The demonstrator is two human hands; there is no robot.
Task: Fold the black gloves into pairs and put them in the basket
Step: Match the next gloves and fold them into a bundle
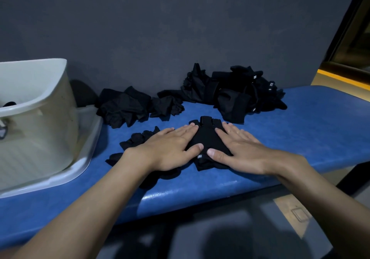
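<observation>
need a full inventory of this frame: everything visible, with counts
flat glove: one or a stacked pair, cannot tell; black; bench centre, under both hands
loose gloves: a few, black, crumpled, beside and under the left wrist
glove heap: many, count unclear, black, far right against the wall
smaller glove heap: several, black, far side, near the basket
basket: 1, off-white, left end of bench
dark item: 1, black, inside the basket, mostly hidden
tray: 1, white, under the basket
bench: 1, blue, padded, spans the frame
wall: dark grey, behind the bench
left hand: flat, pressing the flat glove
right hand: flat, pressing the flat glove
</observation>
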